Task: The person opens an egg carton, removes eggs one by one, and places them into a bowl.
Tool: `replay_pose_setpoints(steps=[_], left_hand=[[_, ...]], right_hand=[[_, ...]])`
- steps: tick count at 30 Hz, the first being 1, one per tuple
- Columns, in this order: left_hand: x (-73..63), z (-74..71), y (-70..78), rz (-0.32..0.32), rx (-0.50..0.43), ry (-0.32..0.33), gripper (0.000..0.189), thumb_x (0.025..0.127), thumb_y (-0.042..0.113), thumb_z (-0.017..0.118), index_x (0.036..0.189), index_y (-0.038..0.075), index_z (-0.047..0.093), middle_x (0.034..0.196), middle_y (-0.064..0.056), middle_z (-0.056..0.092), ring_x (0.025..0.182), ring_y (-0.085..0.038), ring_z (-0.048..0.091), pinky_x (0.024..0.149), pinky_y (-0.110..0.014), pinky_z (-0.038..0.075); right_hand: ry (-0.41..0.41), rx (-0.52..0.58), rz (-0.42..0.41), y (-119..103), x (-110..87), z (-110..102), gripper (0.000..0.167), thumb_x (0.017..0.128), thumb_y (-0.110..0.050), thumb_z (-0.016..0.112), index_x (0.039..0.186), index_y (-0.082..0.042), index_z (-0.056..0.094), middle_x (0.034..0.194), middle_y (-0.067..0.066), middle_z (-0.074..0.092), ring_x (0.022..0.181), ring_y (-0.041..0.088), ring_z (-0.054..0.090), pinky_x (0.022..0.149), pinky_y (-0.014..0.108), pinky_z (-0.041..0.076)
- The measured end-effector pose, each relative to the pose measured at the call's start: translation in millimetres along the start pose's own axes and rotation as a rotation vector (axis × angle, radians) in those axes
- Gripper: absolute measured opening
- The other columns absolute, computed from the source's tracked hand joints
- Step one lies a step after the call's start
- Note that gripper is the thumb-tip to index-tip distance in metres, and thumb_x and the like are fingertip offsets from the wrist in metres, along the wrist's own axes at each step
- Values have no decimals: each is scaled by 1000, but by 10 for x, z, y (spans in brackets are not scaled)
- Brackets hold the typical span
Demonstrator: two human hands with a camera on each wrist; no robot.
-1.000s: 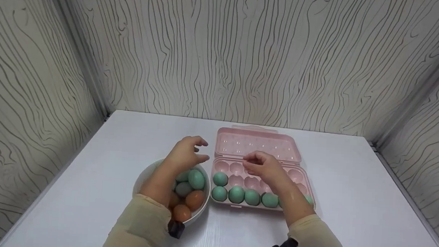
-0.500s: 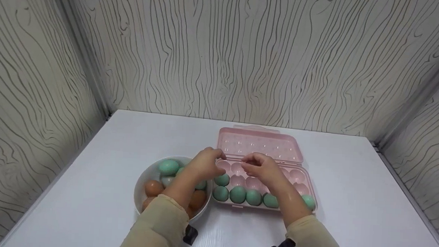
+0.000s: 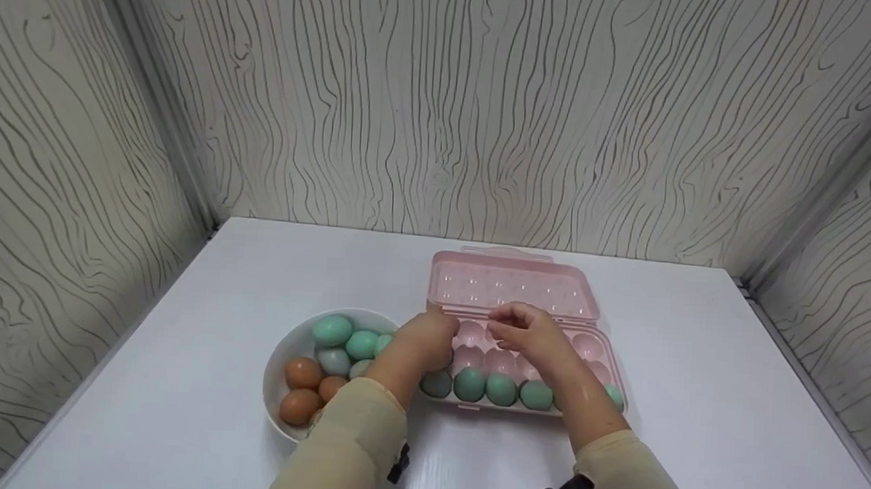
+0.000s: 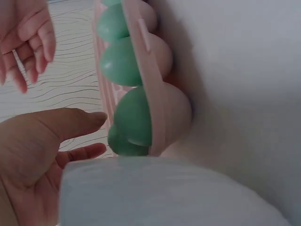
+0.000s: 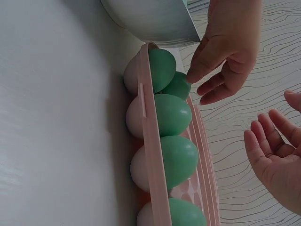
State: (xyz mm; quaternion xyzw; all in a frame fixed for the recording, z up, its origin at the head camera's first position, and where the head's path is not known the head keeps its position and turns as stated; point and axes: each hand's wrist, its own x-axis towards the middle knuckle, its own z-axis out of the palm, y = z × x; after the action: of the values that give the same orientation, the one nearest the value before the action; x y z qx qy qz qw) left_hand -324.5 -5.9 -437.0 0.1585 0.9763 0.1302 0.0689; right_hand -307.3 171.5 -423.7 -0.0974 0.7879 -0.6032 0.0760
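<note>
My left hand (image 3: 427,341) is over the left end of a pink egg tray (image 3: 500,361), covering the second-row egg there in the head view. In the right wrist view its thumb tip is right at this green egg (image 5: 180,85); its fingers are loosely bent with nothing seen between them. My right hand (image 3: 531,335) hovers over the tray's back cups, fingers relaxed and nothing in them. Green eggs (image 3: 469,384) fill much of the front row; part of it is hidden by my right forearm. Several cups behind them show bare pink.
Left of the tray stands a white bowl (image 3: 273,392) with green, greyish and brown eggs (image 3: 300,406). The tray's lid (image 3: 515,282) lies folded open toward the back wall. Patterned panels (image 3: 442,111) enclose the white table (image 3: 695,407).
My left hand has moved right from above the bowl to the tray's left end, uncovering eggs in the bowl. My right hand has stayed nearly in place.
</note>
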Motion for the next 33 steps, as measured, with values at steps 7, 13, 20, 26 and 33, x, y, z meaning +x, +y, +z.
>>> replay_pose_setpoints(steps=[7, 13, 20, 26, 33], left_hand=[[11, 69, 48, -32, 119, -12, 22, 93, 19, 49, 104, 8, 65, 109, -6, 62, 104, -21, 58, 91, -36, 44], [58, 114, 51, -53, 158, -7, 16, 90, 12, 52, 94, 9, 67, 99, -5, 65, 92, -20, 61, 86, -35, 47], [85, 109, 88, -81, 195, -39, 7, 81, 7, 60, 82, 9, 67, 82, -3, 64, 71, -16, 56, 76, -34, 51], [76, 88, 96, -78, 211, -67, 7, 78, 7, 65, 84, 10, 67, 83, -1, 63, 69, -16, 53, 77, -33, 51], [75, 58, 75, -66, 193, -66, 7, 78, 5, 63, 73, 11, 65, 76, 0, 59, 67, -17, 50, 68, -31, 48]], right_hand=[[15, 4, 9, 23, 4, -20, 29, 84, -17, 66, 107, -1, 60, 95, 9, 60, 92, 23, 59, 82, 38, 50], [18, 2, 30, -14, -33, -31, 32, 84, -22, 66, 108, -3, 60, 100, 11, 59, 95, 25, 58, 82, 35, 50], [19, 16, 28, 28, -2, -45, 34, 84, -24, 66, 108, 0, 59, 101, 15, 60, 92, 22, 59, 82, 34, 50], [11, 35, 30, 31, -3, -48, 31, 85, -21, 65, 107, 0, 60, 103, 15, 59, 89, 16, 59, 82, 34, 50], [13, 14, 24, 38, -15, -74, 33, 85, -23, 64, 107, 1, 58, 102, 16, 59, 90, 19, 59, 84, 38, 49]])
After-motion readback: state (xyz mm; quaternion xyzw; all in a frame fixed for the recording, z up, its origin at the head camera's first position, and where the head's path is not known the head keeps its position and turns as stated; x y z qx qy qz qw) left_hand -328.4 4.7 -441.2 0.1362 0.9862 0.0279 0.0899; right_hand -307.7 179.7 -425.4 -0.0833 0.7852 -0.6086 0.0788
